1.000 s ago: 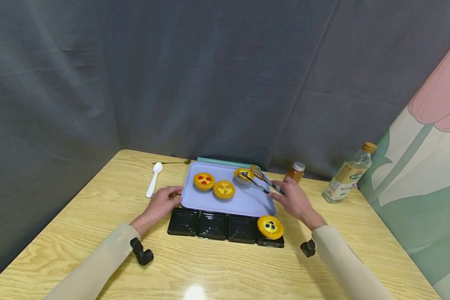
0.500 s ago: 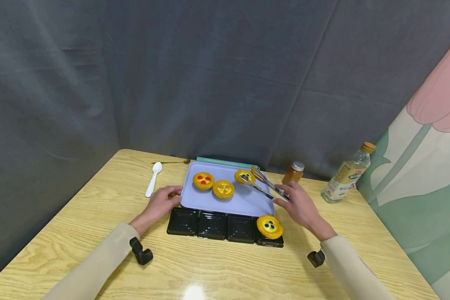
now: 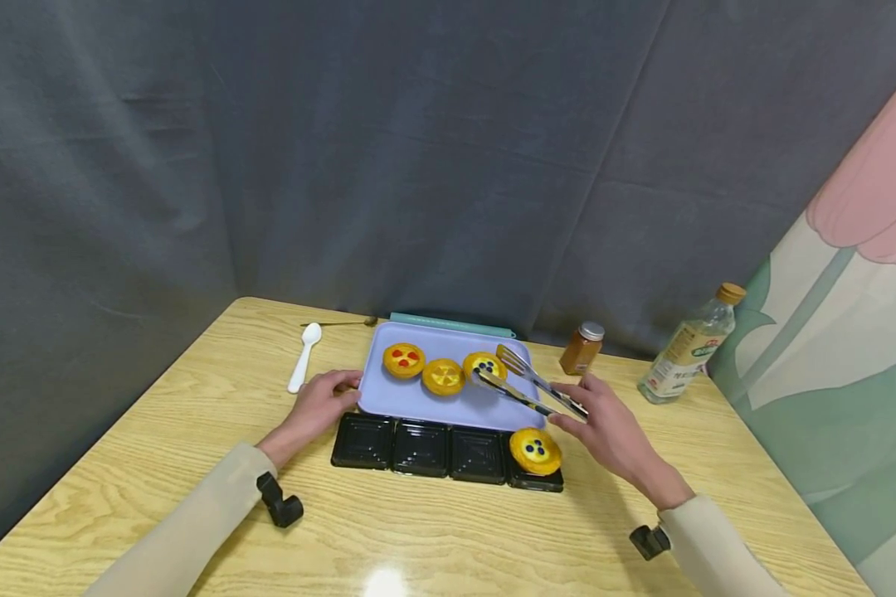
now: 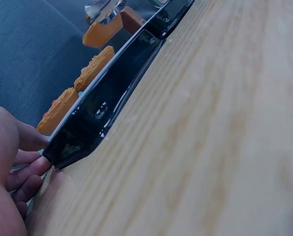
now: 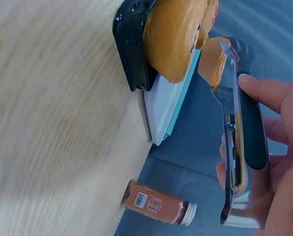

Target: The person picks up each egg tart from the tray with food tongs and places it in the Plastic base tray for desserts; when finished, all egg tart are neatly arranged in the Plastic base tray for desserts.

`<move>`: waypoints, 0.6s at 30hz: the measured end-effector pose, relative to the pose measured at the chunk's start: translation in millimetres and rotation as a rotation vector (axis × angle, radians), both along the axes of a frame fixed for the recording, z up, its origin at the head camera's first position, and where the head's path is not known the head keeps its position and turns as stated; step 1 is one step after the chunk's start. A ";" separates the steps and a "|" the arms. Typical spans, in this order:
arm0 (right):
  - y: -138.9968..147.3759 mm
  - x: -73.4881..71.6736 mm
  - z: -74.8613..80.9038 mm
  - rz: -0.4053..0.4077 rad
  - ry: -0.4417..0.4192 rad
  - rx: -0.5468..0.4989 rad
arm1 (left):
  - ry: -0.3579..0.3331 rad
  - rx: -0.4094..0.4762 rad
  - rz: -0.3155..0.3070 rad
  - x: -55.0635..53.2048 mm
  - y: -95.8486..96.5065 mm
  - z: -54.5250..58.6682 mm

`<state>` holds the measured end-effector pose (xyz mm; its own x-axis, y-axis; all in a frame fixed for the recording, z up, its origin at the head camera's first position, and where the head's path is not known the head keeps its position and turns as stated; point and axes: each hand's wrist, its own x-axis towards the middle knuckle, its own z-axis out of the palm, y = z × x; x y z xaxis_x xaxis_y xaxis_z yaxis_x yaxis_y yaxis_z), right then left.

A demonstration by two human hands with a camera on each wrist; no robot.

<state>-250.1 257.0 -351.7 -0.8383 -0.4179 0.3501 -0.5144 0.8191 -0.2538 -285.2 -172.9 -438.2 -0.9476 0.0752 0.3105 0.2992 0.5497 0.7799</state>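
Observation:
My left hand [image 3: 321,410] pinches the left edge of a lavender tray [image 3: 418,406], thumb and fingers at its corner. In my right hand [image 3: 605,419] are metal tongs [image 3: 526,402] with dark grips. The tong tips stand on either side of a blueberry-topped egg tart [image 3: 485,358] at the tray's right side. Beside it on the tray sit a tart with yellow pieces [image 3: 443,378] and a tart with red pieces [image 3: 404,361]. Another blueberry tart [image 3: 535,454] rests in the rightmost section of a black sectioned plastic tray [image 3: 420,448] in front.
A white spoon [image 3: 304,358] lies left of the tray, with a thin dark stick [image 3: 343,322] behind. A teal strip [image 3: 451,324] runs along the tray's back. A spice jar [image 3: 581,348] and a clear bottle [image 3: 690,344] stand at the right. A dark curtain [image 3: 418,166] hangs behind.
My right hand and the tongs have shifted right and toward me. The blueberry tart between the tong tips has moved slightly toward me, nearer the yellow-topped tart. The left hand stays put.

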 end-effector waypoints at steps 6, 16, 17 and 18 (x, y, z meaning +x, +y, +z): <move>0.5 13.1 0.9 0.005 -0.004 -0.001 | -0.002 0.002 0.001 0.8 -1.0 1.1; 4.8 38.3 -2.1 0.052 -0.007 -0.005 | -0.010 0.011 -0.001 0.4 -0.6 1.2; 5.3 40.9 -2.8 0.059 0.001 -0.006 | -0.009 0.011 -0.001 0.2 -0.4 1.2; 5.9 43.4 -3.7 0.065 0.011 -0.007 | -0.009 0.011 -0.002 0.1 -0.3 1.2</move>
<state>-206.7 263.0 -355.4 -0.8057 -0.4688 0.3620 -0.5690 0.7823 -0.2534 -285.1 -173.2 -437.0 -0.9503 0.0732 0.3026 0.2928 0.5403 0.7889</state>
